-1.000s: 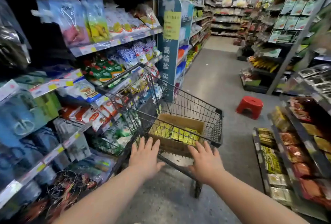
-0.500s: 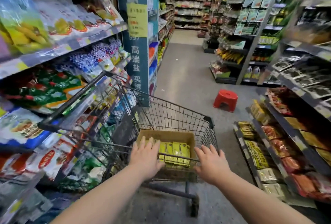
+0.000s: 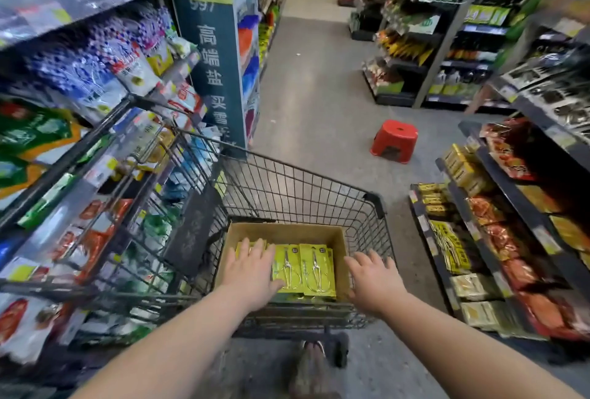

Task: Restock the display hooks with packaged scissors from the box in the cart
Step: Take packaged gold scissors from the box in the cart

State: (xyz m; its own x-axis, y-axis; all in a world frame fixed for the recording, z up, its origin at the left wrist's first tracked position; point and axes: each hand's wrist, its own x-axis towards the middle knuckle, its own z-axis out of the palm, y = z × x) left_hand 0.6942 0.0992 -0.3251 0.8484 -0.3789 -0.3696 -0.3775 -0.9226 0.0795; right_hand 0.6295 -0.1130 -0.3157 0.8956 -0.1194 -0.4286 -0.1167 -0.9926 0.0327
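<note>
A dark wire shopping cart (image 3: 306,187) stands in the aisle in front of me. Inside it sits an open cardboard box (image 3: 284,231) holding yellow-green packaged scissors (image 3: 303,267) lying flat. My left hand (image 3: 252,271) reaches over the cart's near rim with fingers spread, above the left side of the packs. My right hand (image 3: 375,280) is at the cart's near right rim, fingers spread; whether it touches the rim is unclear. Neither hand holds a pack. No display hooks for scissors are visible.
Shelves of bagged goods (image 3: 95,85) press close against the cart's left side. Low shelves with red and yellow packets (image 3: 498,232) line the right. A red plastic stool (image 3: 394,141) stands on the grey floor ahead. My foot (image 3: 314,363) shows under the cart.
The view has swung away from the left shelves toward the aisle and down onto the cart. Both hands stay at the cart's near rim while the box has come closer below them.
</note>
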